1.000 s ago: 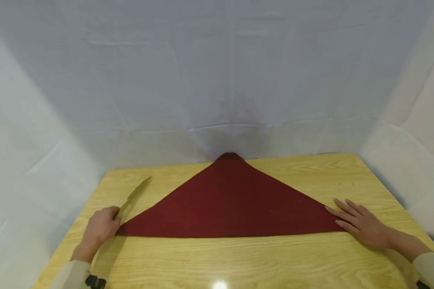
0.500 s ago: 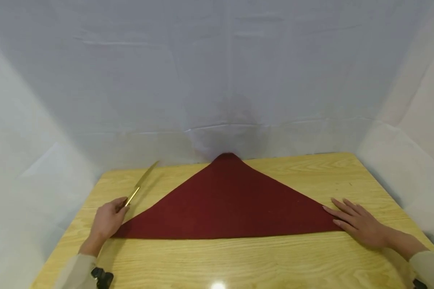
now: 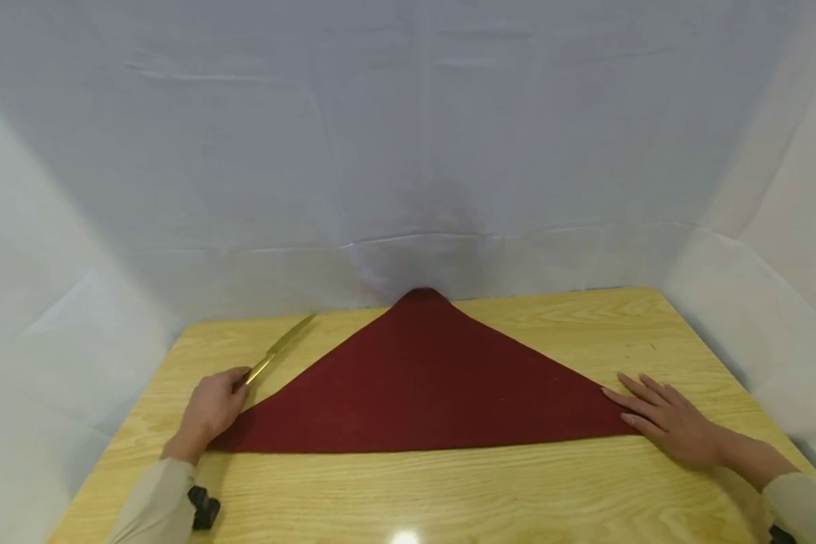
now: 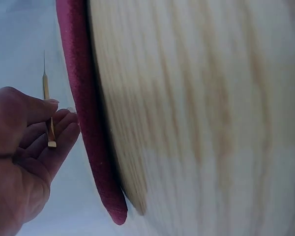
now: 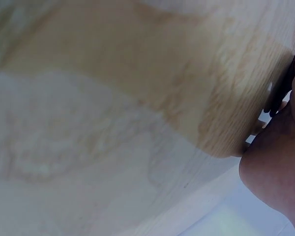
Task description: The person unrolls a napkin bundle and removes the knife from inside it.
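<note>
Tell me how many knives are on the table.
1. A gold knife lies at the table's far left, its handle gripped by the left hand, beside the dark red napkin. None looks hidden.

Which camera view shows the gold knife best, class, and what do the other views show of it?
The head view: the gold knife shows whole, held by the left hand beside the red cloth. The left wrist view shows it only edge-on, a thin strip between the fingers. The right wrist view does not show it.

A dark red cloth [image 3: 425,389], folded into a triangle, lies flat on a wooden table [image 3: 449,491]. The left hand [image 3: 212,408] holds a gold knife [image 3: 279,349] at the cloth's left corner; the right hand [image 3: 666,415] rests flat on its right corner.
</note>
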The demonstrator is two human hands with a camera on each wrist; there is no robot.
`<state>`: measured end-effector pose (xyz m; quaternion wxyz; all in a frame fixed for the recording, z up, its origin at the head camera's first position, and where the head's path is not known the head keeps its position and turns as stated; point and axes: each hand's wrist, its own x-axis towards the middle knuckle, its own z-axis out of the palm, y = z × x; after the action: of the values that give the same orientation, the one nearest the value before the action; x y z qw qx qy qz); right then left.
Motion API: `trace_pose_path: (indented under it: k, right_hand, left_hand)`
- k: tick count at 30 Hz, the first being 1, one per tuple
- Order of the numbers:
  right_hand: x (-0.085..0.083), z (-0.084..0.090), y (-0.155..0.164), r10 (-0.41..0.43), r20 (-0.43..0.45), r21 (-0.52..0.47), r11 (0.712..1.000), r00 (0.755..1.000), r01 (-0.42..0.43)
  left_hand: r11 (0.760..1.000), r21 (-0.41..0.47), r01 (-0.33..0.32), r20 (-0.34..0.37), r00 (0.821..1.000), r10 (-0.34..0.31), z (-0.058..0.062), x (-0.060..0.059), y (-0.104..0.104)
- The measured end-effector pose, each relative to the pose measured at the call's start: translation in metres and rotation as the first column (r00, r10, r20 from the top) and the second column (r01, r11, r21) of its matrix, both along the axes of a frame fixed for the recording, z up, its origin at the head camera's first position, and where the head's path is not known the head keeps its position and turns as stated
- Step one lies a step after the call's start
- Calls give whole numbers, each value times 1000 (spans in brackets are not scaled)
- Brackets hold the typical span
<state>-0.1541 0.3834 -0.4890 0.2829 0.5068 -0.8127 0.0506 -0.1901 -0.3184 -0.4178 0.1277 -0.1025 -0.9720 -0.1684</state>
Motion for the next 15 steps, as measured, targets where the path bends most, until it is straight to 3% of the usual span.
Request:
trace_pose_path:
  k: [5,12,15]
  right_hand:
    - [3,-3,4,-88,72,13,996,994,87]
    - [-3,-4,2,36,-28,-38,999,999,-37]
    - [0,-2,1,-6,27,-37,999,1000,7]
  left_hand:
    - [1000,-25,-15,0,1000,15,-2,-2,5]
    - [995,-74,-65,25,997,67,1,2,12]
    - [993,-86,-82,30,996,85,2,3,13]
